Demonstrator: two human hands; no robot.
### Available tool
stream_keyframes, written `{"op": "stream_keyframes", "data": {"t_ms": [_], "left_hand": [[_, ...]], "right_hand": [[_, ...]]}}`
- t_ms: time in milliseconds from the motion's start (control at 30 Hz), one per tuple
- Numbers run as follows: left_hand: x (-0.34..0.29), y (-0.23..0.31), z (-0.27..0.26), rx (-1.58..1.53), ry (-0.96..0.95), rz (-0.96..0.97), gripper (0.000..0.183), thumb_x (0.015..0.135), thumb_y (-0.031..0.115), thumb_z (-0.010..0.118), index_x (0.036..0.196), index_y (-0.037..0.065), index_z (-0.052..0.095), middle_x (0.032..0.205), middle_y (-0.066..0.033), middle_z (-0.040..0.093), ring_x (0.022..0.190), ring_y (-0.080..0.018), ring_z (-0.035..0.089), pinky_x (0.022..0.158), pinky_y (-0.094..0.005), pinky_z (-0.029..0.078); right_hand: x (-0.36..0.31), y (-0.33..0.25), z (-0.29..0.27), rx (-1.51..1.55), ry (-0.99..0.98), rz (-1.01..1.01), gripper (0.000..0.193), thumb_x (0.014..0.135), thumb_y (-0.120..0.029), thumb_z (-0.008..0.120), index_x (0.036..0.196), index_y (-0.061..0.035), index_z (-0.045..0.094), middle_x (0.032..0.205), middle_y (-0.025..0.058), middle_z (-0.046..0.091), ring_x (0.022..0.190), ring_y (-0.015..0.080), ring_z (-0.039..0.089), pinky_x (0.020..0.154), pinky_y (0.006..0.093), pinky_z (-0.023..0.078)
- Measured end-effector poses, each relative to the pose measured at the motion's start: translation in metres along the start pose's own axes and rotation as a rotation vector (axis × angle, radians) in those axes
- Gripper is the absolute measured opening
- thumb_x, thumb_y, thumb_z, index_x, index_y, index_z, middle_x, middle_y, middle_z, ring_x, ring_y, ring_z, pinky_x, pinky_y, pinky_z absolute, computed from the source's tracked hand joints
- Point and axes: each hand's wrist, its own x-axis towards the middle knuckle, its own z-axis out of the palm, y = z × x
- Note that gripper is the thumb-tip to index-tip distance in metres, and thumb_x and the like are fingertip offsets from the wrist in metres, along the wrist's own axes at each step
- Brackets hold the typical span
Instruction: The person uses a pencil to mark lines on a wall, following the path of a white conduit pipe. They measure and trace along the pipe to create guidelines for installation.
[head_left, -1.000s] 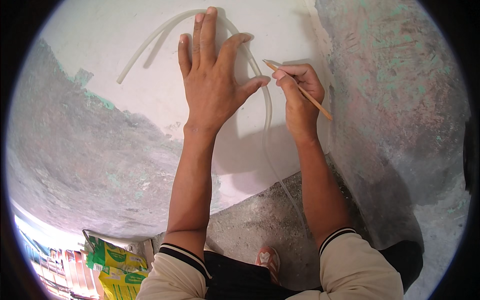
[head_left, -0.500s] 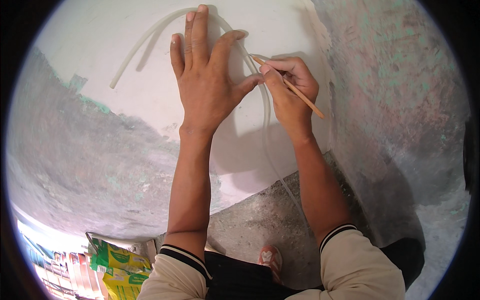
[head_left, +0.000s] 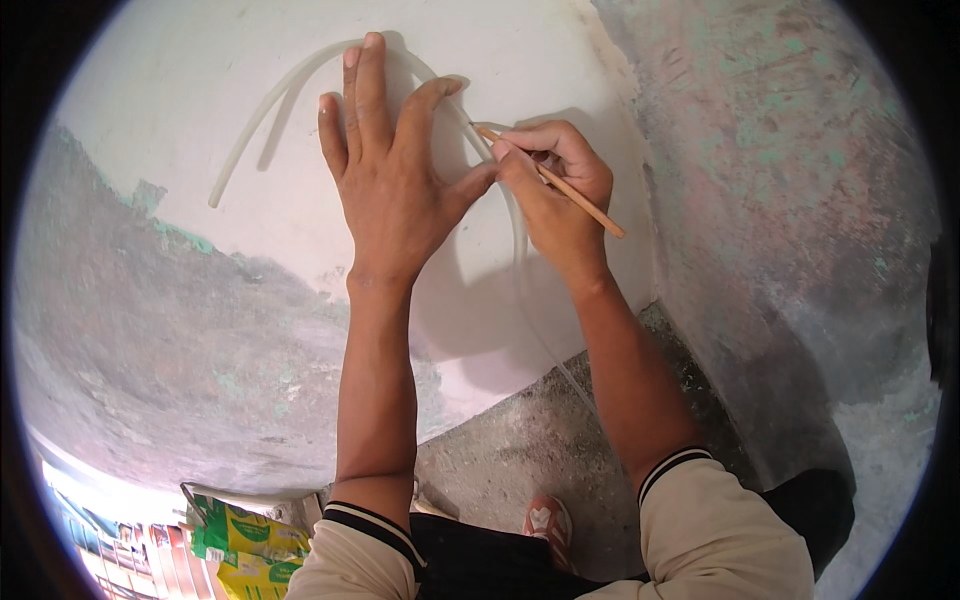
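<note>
A translucent flexible tube (head_left: 243,137) arches across a white patch of wall (head_left: 455,320), with its cut end at the far left. From the arch it runs down past my hands, a thin length trailing toward the floor. My left hand (head_left: 392,190) is open, fingers spread over the tube at the wall; its bent index finger and thumb touch the tube. My right hand (head_left: 565,195) is closed around a wooden pencil (head_left: 590,207). The pencil's tip meets the wall right beside the tube, between my left index finger and thumb. Any mark there is too small to see.
A rough grey-green wall (head_left: 770,130) meets the white one in a corner at the right. Below lies the concrete floor (head_left: 490,440), where my shoe (head_left: 549,524) shows. Green and yellow bags (head_left: 250,540) stand at the lower left, beside a bright opening.
Both hands and the tube appear a little further left and lower in the picture, with the background shifted slightly too. The hold on the pencil and the left hand's spread look the same.
</note>
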Motion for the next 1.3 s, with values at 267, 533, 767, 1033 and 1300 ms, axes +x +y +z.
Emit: {"op": "stream_keyframes", "data": {"t_ms": [267, 533, 767, 1033, 1300], "left_hand": [[-0.0004, -0.0003, 0.0009, 0.005, -0.005, 0.006, 0.079, 0.063, 0.049, 0.093, 0.132, 0.024, 0.063, 0.167, -0.0162, 0.027, 0.157, -0.0382, 0.021, 0.124, -0.0594, 0.014], [-0.0009, -0.0006, 0.001, -0.004, -0.001, 0.004, 0.079, 0.063, 0.048, 0.094, 0.132, 0.024, 0.063, 0.167, -0.0165, 0.027, 0.157, -0.0383, 0.021, 0.123, -0.0597, 0.014], [0.0004, 0.0004, 0.0013, 0.004, -0.004, 0.001, 0.075, 0.065, 0.042, 0.093, 0.132, 0.025, 0.063, 0.166, -0.0163, 0.029, 0.157, -0.0381, 0.022, 0.124, -0.0592, 0.015], [-0.0005, -0.0014, 0.0023, 0.008, 0.005, 0.012, 0.076, 0.064, 0.042, 0.094, 0.132, 0.025, 0.063, 0.167, -0.0159, 0.027, 0.157, -0.038, 0.021, 0.124, -0.0592, 0.014], [-0.0003, -0.0007, -0.0004, -0.012, -0.015, 0.001, 0.081, 0.062, 0.046, 0.095, 0.133, 0.024, 0.063, 0.167, -0.0162, 0.026, 0.157, -0.0385, 0.02, 0.124, -0.0597, 0.014]], "right_hand": [[0.001, -0.0012, -0.0008, -0.056, -0.003, -0.033, 0.008, 0.086, 0.002, 0.074, 0.093, -0.0015, 0.069, 0.088, 0.0045, 0.072, 0.08, 0.0101, 0.062, 0.073, 0.0272, 0.054], [0.0011, -0.0004, -0.0008, -0.055, -0.01, -0.029, 0.008, 0.087, 0.002, 0.074, 0.093, -0.0013, 0.069, 0.088, 0.0054, 0.073, 0.079, 0.0104, 0.063, 0.073, 0.0273, 0.054], [0.0004, -0.0009, -0.0023, -0.053, -0.046, -0.051, 0.008, 0.091, 0.004, 0.071, 0.098, 0.0002, 0.068, 0.092, 0.0046, 0.069, 0.08, 0.0063, 0.059, 0.07, 0.0232, 0.052], [0.0003, -0.0002, -0.0013, -0.068, -0.057, -0.071, 0.008, 0.093, 0.005, 0.069, 0.1, 0.0003, 0.067, 0.094, 0.004, 0.067, 0.08, 0.0044, 0.057, 0.069, 0.0213, 0.05], [0.0015, 0.0016, -0.0014, 0.028, 0.051, -0.024, 0.008, 0.088, 0.003, 0.073, 0.094, -0.0016, 0.069, 0.088, 0.0045, 0.073, 0.076, 0.0081, 0.061, 0.072, 0.0253, 0.052]]}}
